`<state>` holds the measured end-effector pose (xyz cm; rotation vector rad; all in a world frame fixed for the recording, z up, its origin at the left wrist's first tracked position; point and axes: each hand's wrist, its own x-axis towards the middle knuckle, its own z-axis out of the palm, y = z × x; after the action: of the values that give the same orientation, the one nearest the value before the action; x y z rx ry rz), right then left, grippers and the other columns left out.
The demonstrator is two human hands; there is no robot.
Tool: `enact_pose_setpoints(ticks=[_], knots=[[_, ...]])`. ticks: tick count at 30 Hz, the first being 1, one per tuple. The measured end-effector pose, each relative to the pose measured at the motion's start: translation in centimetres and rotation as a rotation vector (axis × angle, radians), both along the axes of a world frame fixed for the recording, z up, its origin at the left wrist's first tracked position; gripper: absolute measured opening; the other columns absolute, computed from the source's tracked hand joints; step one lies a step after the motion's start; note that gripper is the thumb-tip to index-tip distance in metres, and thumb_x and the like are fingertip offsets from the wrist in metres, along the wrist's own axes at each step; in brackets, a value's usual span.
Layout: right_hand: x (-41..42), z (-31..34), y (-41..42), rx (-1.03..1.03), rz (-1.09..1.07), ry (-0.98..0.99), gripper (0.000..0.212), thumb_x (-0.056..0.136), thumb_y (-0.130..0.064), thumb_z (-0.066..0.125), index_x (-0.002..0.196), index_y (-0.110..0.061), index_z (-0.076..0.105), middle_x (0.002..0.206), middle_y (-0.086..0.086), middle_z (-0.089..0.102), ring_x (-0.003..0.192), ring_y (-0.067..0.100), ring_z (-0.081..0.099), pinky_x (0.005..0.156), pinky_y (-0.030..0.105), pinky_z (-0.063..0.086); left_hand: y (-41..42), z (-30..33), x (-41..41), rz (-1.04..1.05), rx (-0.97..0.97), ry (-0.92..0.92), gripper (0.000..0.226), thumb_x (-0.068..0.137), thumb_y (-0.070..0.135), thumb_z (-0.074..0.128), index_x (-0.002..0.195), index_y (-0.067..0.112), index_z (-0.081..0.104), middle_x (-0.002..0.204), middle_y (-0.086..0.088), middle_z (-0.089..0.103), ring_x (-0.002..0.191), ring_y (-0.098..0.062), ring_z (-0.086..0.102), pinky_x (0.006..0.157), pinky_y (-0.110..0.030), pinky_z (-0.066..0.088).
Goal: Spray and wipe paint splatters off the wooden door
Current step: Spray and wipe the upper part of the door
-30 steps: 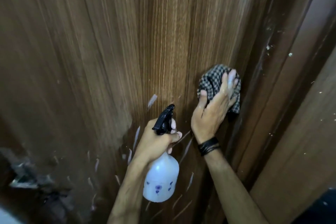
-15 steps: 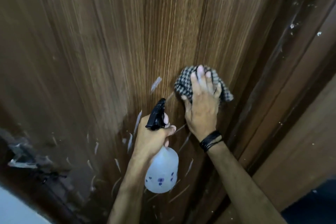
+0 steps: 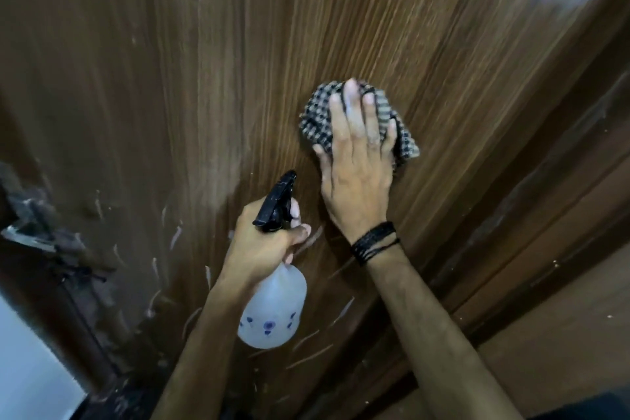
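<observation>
Mid-frame, the right hand [image 3: 356,164] presses a checked cloth [image 3: 317,119] flat-fingered against the wooden door [image 3: 204,61]; lower centre, the left hand [image 3: 262,249] grips the spray bottle [image 3: 272,314] (white streaks [image 3: 175,237] below).

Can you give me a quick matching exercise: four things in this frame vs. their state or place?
Things:
1. spray bottle
2. checked cloth
3. paint streaks
4. black wristband

States:
A. pressed flat on the door
B. round the right wrist
C. held by the left hand
D. scattered low on the door

Pairs: 1-C, 2-A, 3-D, 4-B
</observation>
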<state>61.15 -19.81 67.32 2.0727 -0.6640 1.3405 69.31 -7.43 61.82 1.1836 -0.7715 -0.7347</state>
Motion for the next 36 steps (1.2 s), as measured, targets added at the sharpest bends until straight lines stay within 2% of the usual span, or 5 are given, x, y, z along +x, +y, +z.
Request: enact_pose_setpoints(ticks=[5, 10, 15, 26, 36], knots=[[-2.2, -7.4, -0.1, 0.036, 0.027, 0.217, 0.069, 0.097, -0.017, 0.063, 0.155, -0.016, 0.026, 0.162, 0.003, 0.026, 0.152, 0.015, 0.013, 0.124, 0.042, 0.013, 0.3, -2.1, 0.6, 0.030, 0.029, -0.029, 0.018, 0.084, -0.012, 0.068, 0.085, 0.004, 0.060, 0.070, -0.010, 0.057, 0.052, -0.029, 0.053, 0.052, -0.031, 0.041], [-3.2, -6.4, -0.5, 0.126, 0.010, 0.032, 0.067, 0.097, -0.022, 0.062, 0.153, -0.014, 0.026, 0.161, 0.004, 0.023, 0.153, 0.013, 0.004, 0.124, 0.041, 0.004, 1.0, -3.5, 1.1, 0.036, 0.023, -0.053, 0.016, 0.084, -0.014, 0.068, 0.091, -0.004, 0.057, 0.071, -0.012, 0.057, 0.053, -0.028, 0.050, 0.051, -0.034, 0.043], [0.0, -1.9, 0.0, 0.084, 0.054, -0.062, 0.059, 0.102, -0.029, 0.053, 0.153, -0.012, 0.028, 0.159, 0.009, 0.030, 0.150, 0.022, 0.018, 0.123, 0.043, 0.004, 1.5, -4.5, 1.0, 0.024, 0.035, -0.063, 0.015, 0.084, -0.013, 0.067, 0.092, -0.003, 0.058, 0.071, -0.010, 0.056, 0.057, -0.028, 0.052, 0.047, -0.032, 0.046], [-0.5, -10.7, 2.5, 0.396, 0.043, -0.078, 0.060, 0.103, -0.030, 0.042, 0.155, -0.015, 0.017, 0.163, 0.001, 0.013, 0.152, 0.013, -0.002, 0.123, 0.039, -0.005, 2.7, -7.8, 2.0, 0.075, 0.229, -0.071, 0.015, 0.082, -0.007, 0.069, 0.083, 0.001, 0.057, 0.065, 0.002, 0.059, 0.060, -0.020, 0.058, 0.053, -0.032, 0.051], [2.5, -7.4, 2.2, 0.169, 0.022, 0.056, 0.061, 0.103, -0.031, 0.048, 0.155, -0.014, 0.021, 0.164, 0.002, 0.014, 0.152, 0.014, -0.002, 0.123, 0.045, 0.002, 3.0, -8.3, 2.5, 0.038, 0.230, -0.171, 0.026, 0.076, -0.006, 0.076, 0.071, 0.014, 0.059, 0.063, 0.003, 0.060, 0.055, -0.012, 0.058, 0.061, -0.036, 0.050]])
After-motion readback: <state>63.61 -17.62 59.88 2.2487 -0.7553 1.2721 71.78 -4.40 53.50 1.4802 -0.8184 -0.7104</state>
